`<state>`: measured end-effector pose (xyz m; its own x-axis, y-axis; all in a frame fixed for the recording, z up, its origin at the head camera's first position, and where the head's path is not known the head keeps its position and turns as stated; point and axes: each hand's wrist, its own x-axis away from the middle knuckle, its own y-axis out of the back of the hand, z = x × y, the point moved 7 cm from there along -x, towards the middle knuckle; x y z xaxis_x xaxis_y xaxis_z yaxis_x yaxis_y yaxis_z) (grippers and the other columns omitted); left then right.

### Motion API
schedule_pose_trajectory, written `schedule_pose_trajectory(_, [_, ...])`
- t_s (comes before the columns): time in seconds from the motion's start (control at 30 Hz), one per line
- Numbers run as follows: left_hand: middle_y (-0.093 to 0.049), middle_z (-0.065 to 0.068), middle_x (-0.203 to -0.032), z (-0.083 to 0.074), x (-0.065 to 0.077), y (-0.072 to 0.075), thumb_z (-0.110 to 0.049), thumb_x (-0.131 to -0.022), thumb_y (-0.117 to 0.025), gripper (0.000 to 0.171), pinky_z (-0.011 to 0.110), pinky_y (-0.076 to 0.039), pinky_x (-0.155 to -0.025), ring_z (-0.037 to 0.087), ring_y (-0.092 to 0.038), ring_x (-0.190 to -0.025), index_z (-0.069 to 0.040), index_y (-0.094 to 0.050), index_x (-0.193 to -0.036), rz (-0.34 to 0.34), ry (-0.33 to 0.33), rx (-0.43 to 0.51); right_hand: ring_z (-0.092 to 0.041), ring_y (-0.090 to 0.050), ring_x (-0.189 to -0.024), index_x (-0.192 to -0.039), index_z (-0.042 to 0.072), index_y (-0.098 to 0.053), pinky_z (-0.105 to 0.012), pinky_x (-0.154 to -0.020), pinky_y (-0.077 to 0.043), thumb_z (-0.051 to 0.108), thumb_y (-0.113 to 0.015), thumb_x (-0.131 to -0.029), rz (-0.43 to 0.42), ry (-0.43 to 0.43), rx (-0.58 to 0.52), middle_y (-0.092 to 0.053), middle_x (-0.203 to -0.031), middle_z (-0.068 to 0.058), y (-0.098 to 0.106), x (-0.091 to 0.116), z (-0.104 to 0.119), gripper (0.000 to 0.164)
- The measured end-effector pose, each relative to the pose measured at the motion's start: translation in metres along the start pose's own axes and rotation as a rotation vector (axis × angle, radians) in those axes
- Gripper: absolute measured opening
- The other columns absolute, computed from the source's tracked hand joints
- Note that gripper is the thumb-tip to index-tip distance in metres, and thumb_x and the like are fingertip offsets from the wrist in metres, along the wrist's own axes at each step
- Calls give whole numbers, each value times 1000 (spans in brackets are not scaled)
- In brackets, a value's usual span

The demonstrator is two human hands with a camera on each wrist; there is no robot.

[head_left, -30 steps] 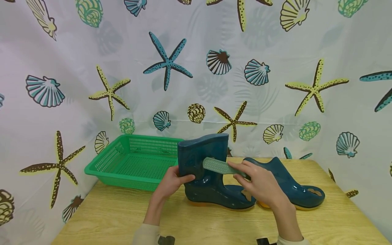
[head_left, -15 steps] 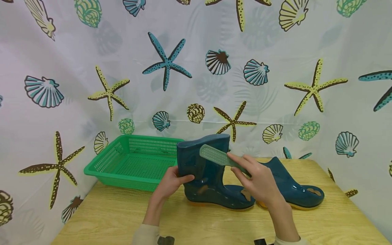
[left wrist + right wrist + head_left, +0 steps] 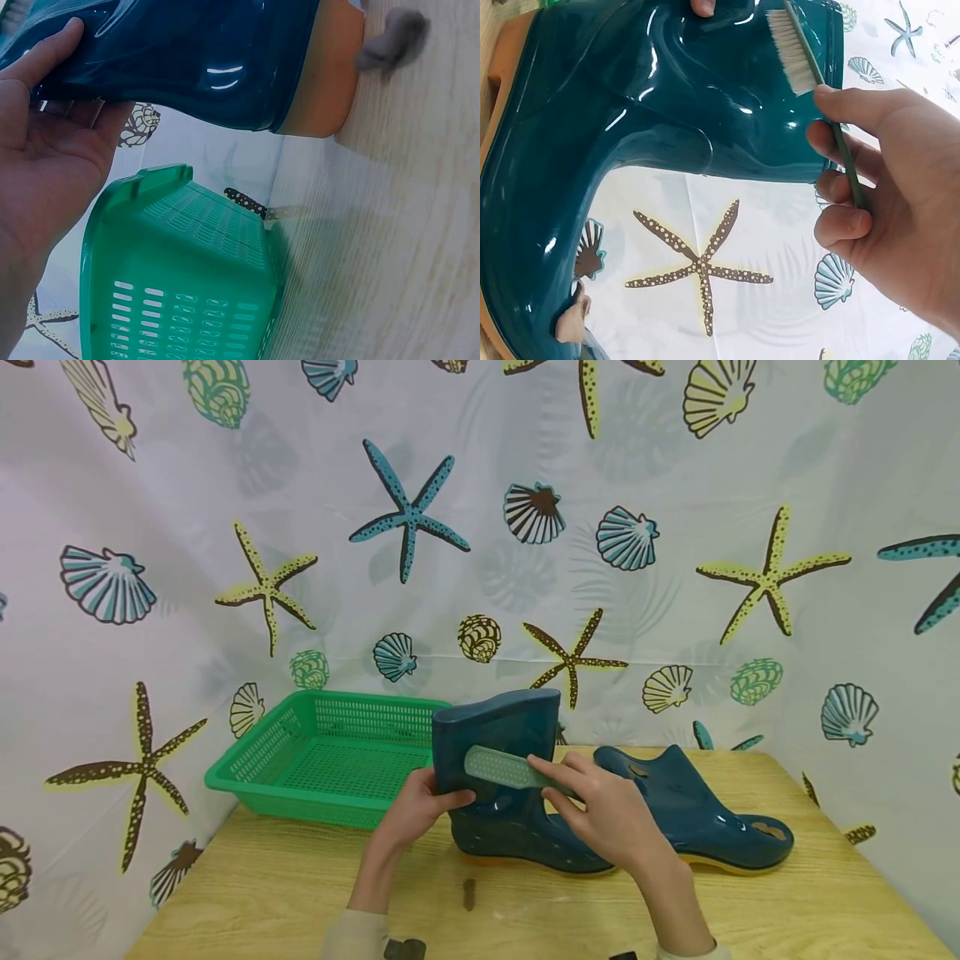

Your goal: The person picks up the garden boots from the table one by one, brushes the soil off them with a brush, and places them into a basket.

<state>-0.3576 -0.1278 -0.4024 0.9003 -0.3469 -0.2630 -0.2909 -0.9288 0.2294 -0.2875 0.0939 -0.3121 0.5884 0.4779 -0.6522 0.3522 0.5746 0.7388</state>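
A dark blue rain boot (image 3: 498, 727) with an orange sole stands upright on the table. My left hand (image 3: 416, 806) grips its shaft from the left, thumb on the near side. In my right hand (image 3: 611, 806) is a green scrub brush (image 3: 504, 768), held by its handle across the shaft. Its white bristles (image 3: 791, 56) face the boot; whether they touch is hard to tell. A brown lump (image 3: 572, 322) clings to the toe. Another brown lump (image 3: 394, 41), blurred, shows beside the sole in the left wrist view; the head view shows a brown blob (image 3: 469, 893) before the boot.
A second blue rain boot (image 3: 720, 818), with brown patches on toe and shaft, stands at the right. The green plastic basket (image 3: 300, 806) is at the back left. A shell-patterned curtain (image 3: 480, 568) hangs behind the wooden table (image 3: 262, 893).
The brush rose on the shaft, then came down and left. A brown patch low on the shaft half a second ago is no longer visible there; a brown blob now shows in front of the boot.
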Motion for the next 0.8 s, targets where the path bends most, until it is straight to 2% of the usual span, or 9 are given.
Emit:
schedule_pose_trajectory(0.1, [-68, 21, -119, 1, 0, 0, -17, -94, -69, 35, 37, -55, -92, 24, -69, -105, 0, -62, -124, -2, 8, -5, 4, -33, -59, -132, 23, -65, -17, -49, -32, 14, -73, -90, 14, -29, -7, -56, -88, 9, 3, 2, -4, 44])
schedule_pose_trajectory(0.17, [-68, 21, -120, 1, 0, -1, -18, -95, -69, 36, 39, -55, -94, 26, -69, -107, 0, -62, -125, 0, 13, -1, 4, -35, -58, -133, 23, -65, -17, -49, -33, 14, -73, -90, -12, -33, -7, -57, -90, 8, 6, 2, -6, 45])
schedule_pose_trajectory(0.3, [-68, 22, -121, 0, 0, -1, -17, -95, -69, 35, 42, -55, -96, 30, -68, -109, 2, -62, -124, 8, 6, 3, 4, -41, -58, -136, 23, -63, -16, -49, -36, 13, -75, -88, -95, -2, -2, -63, -96, 5, 9, 0, -5, 50])
schedule_pose_trajectory(0.43, [-69, 23, -119, -1, 1, -1, -15, -94, -69, 33, 40, -55, -94, 29, -69, -108, 3, -65, -121, 11, 3, -6, 4, -37, -58, -136, 22, -62, -15, -50, -34, 11, -76, -87, -117, 32, -10, -60, -92, 6, 8, -1, -1, 52])
schedule_pose_trajectory(0.57, [-70, 22, -117, -2, 1, 0, -15, -94, -69, 32, 38, -55, -93, 26, -69, -106, 2, -66, -120, 10, 14, -12, 4, -32, -59, -134, 21, -64, -15, -50, -32, 11, -75, -87, -74, 32, -20, -53, -86, 8, 4, 0, -1, 49])
schedule_pose_trajectory(0.8, [-69, 20, -119, 2, -1, 0, -20, -94, -70, 36, 43, -54, -96, 28, -69, -109, -1, -63, -124, -7, 28, -24, 3, -34, -62, -133, 22, -65, -16, -52, -34, 13, -72, -91, 34, -10, -35, -54, -88, 10, 1, 2, -4, 44])
